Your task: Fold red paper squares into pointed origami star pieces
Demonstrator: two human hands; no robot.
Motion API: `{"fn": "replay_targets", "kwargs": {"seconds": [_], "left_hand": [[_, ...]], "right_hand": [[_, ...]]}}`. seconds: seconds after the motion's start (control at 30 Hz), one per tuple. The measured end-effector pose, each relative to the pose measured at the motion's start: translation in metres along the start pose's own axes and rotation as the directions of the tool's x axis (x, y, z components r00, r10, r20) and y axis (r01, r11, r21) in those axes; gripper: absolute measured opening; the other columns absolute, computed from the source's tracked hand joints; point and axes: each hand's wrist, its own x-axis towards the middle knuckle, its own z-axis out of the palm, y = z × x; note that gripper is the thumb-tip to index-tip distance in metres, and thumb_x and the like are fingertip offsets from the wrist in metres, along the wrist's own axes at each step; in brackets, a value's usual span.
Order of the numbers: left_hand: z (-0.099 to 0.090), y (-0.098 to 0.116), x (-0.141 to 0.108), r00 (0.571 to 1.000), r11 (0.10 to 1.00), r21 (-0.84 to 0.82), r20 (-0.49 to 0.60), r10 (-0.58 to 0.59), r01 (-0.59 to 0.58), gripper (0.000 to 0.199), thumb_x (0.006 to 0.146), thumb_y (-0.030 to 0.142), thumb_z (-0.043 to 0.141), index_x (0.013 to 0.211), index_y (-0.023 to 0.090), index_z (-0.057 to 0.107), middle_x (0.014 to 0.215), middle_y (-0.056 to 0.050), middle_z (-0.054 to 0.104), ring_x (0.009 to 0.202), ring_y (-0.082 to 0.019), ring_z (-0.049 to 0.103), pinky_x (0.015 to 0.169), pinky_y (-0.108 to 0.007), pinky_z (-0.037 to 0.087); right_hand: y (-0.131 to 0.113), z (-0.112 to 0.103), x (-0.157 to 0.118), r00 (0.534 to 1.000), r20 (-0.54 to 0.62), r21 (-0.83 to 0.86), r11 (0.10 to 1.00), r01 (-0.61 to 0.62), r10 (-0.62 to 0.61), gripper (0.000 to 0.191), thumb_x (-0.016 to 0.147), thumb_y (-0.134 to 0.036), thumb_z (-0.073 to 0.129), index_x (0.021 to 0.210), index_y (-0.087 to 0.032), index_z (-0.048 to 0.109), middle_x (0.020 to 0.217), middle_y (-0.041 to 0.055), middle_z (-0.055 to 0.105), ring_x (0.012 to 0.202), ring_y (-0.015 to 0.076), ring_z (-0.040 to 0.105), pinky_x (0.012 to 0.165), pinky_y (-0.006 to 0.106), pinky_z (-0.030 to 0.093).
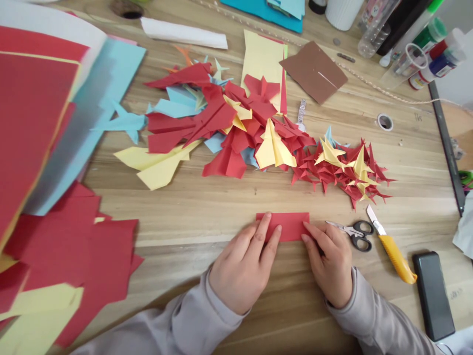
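A small red paper rectangle (pixel 290 227) lies flat on the wooden table, its long side running left to right. My left hand (pixel 246 261) rests on its left part, with fingers spread and fingertips pressing the paper down. At the right edge, my right hand (pixel 330 256) pinches the paper between thumb and forefinger. Beyond the hands lies a long pile of folded paper: red planes (pixel 207 118), a yellow plane (pixel 274 147) and small pointed red stars (pixel 314 165). Scissors (pixel 357 233) with black handles are just right of my right hand.
A yellow cutter (pixel 395 256) with its blade out and a black phone (pixel 433 296) lie at the right. Red sheets (pixel 74 246) and large coloured sheets cover the left. Brown paper (pixel 314 71) and paint bottles (pixel 430 34) are at the back.
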Motion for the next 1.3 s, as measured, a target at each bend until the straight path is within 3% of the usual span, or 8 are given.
{"fn": "replay_targets", "kwargs": {"seconds": [0.3, 0.6, 1.3], "left_hand": [[-0.0009, -0.0012, 0.0007, 1.000, 1.000, 0.008, -0.019, 0.003, -0.003, 0.032, 0.082, 0.005, 0.045, 0.110, 0.005, 0.060, 0.116, -0.024, 0.059, 0.098, -0.029, 0.058, 0.076, -0.042, 0.053], [-0.0003, -0.0013, 0.0013, 1.000, 1.000, -0.011, -0.015, 0.016, -0.016, 0.032, 0.080, 0.005, 0.047, 0.108, 0.003, 0.061, 0.116, -0.027, 0.058, 0.096, -0.032, 0.058, 0.074, -0.044, 0.054], [-0.0010, 0.0024, 0.0019, 0.999, 0.998, -0.051, -0.020, -0.044, 0.043, 0.030, 0.084, 0.008, 0.044, 0.108, 0.007, 0.061, 0.116, -0.023, 0.060, 0.099, -0.027, 0.059, 0.078, -0.042, 0.054]], "right_hand": [[-0.0008, -0.0022, 0.0020, 0.999, -0.013, 0.073, 0.996, -0.051, 0.052, 0.021, 0.086, -0.023, 0.052, 0.101, -0.019, 0.066, 0.072, 0.0050, 0.061, 0.067, 0.0166, 0.057, 0.062, 0.031, 0.046], [-0.0008, -0.0007, 0.0012, 1.000, -0.015, 0.026, 0.999, -0.021, 0.021, 0.023, 0.086, -0.020, 0.052, 0.104, -0.018, 0.066, 0.072, 0.0055, 0.060, 0.068, 0.0162, 0.055, 0.063, 0.031, 0.045], [0.0053, 0.0014, -0.0022, 0.999, -0.039, 0.030, 0.999, 0.028, -0.027, 0.025, 0.085, -0.018, 0.053, 0.108, -0.019, 0.063, 0.076, 0.0061, 0.062, 0.071, 0.0172, 0.057, 0.064, 0.032, 0.046]]}}
